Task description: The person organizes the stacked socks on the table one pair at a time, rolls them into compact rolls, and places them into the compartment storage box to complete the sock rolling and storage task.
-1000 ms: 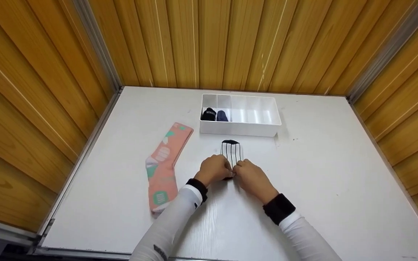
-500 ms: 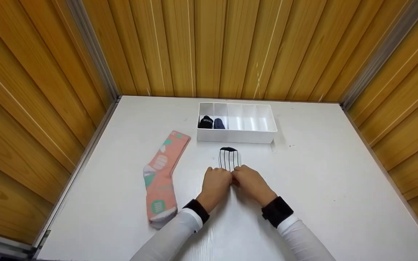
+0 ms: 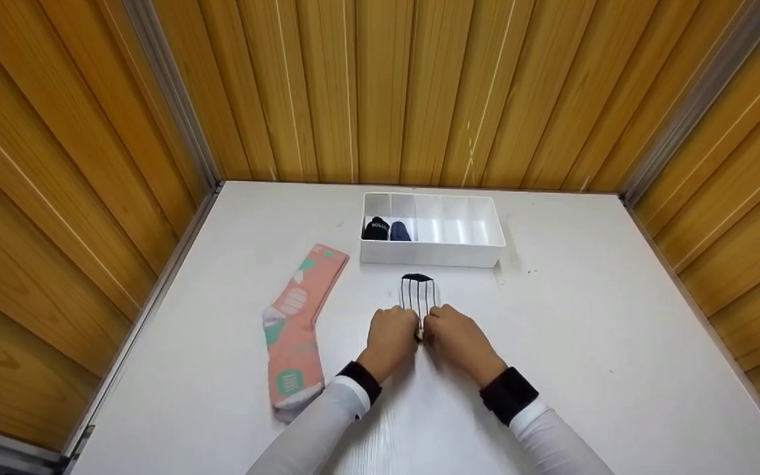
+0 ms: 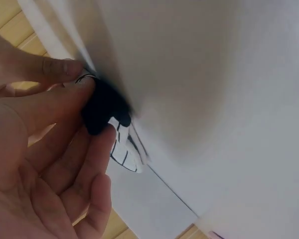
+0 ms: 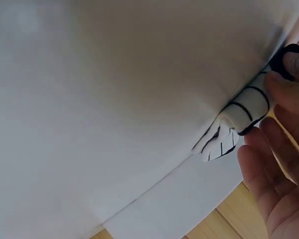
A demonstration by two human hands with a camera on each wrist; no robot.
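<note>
A white sock [image 3: 417, 297] with thin black stripes lies in the middle of the table, its black far end flat and pointing away from me. My left hand [image 3: 390, 340] and right hand [image 3: 460, 340] meet side by side over its near end. In the left wrist view, left fingers pinch a black folded part of the sock [image 4: 105, 107]. From the right wrist, the near part shows as a thick striped roll [image 5: 249, 107], with the right thumb and fingers gripping its black end. The flat striped part extends beyond the roll.
Behind the sock stands a white divided box [image 3: 429, 253]. Its left compartments hold a black rolled item [image 3: 376, 229] with white lettering and a dark blue one [image 3: 400, 231]. A long pink patterned sock [image 3: 297, 330] lies left of my hands. Wood-look panels surround the table.
My left hand has turned so its knuckles face up, and its fingers have closed in beside the right hand at the sock's near end. The head view has tilted slightly up.
</note>
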